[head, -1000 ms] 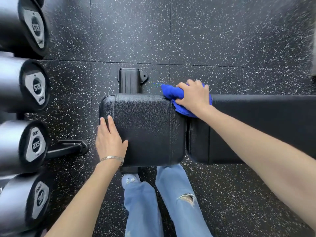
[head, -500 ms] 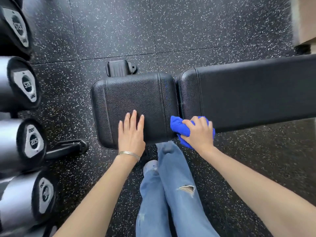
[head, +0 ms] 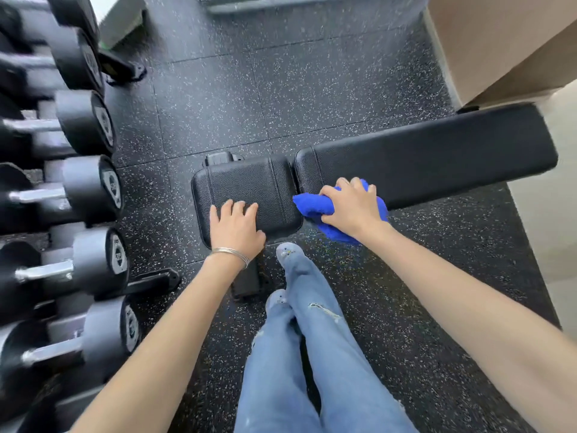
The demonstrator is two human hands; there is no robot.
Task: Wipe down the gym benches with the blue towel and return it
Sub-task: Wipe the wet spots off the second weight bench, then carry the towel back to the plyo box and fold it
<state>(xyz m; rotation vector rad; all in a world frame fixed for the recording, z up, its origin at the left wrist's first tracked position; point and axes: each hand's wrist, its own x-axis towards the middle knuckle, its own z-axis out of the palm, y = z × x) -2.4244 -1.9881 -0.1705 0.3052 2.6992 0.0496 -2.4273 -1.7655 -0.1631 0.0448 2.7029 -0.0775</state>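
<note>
Soft, light and bunched, the blue towel (head: 312, 207) lies at centre frame on the long pad's (head: 437, 157) near edge, best held by its bulk as the right hand (head: 351, 207) grips it, while the left hand (head: 235, 226) rests loose-fingered on the seat pad (head: 249, 189).

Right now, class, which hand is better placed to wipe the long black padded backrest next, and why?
Right: the right hand grips the bunched blue towel at the near edge of that backrest. The left hand rests on the short black seat pad, holding nothing.
</note>
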